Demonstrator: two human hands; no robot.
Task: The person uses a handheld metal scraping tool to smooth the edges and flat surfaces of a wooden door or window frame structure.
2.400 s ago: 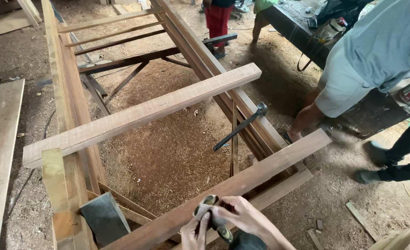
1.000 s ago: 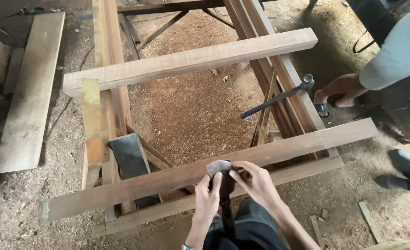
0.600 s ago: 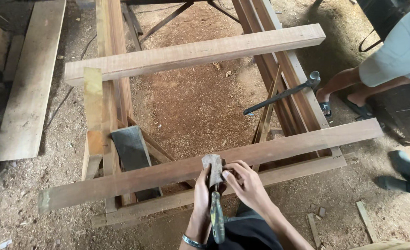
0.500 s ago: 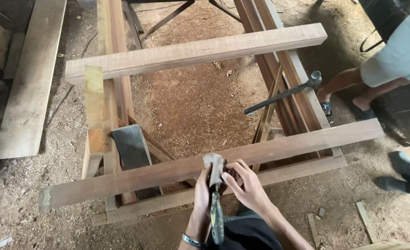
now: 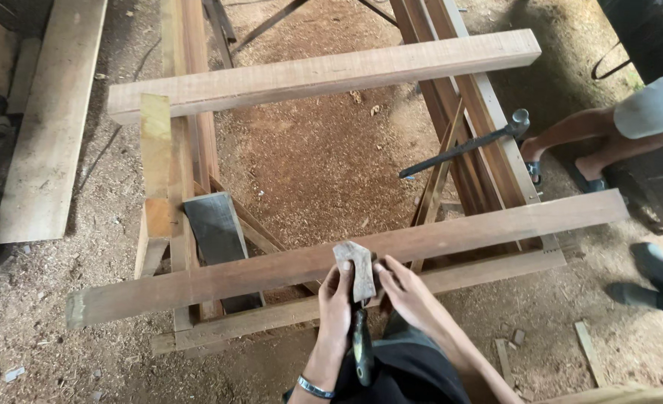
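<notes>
Workshop floor [image 5: 324, 157] of packed dirt covered in reddish sawdust and chips, dim at the edges. A rough wooden frame [image 5: 197, 150] of long rails stands on it, two planks laid across: far plank [image 5: 324, 73] pale and rough-sawn, near plank [image 5: 331, 258] browner and smoother. A dark metal bar clamp [image 5: 466, 146] hangs on the right rail. A wide loose board [image 5: 51, 112] lies on the ground at left, top end cut off by the picture edge. A dark flat slab [image 5: 215, 232] leans inside the frame, lower part hidden behind the near plank.

Left hand [image 5: 336, 299] and right hand [image 5: 398, 288] meet at a small grey block [image 5: 355, 268] resting against the near plank's front edge, about mid-length. Both hands have fingers pinched on the block from either side. A dark handle [image 5: 361, 348] runs down below the block; whether it joins the block is hard to make out. Bracelet [image 5: 315, 387] on the left wrist. Another person's legs [image 5: 593, 138] stand at right, body cut off.
</notes>
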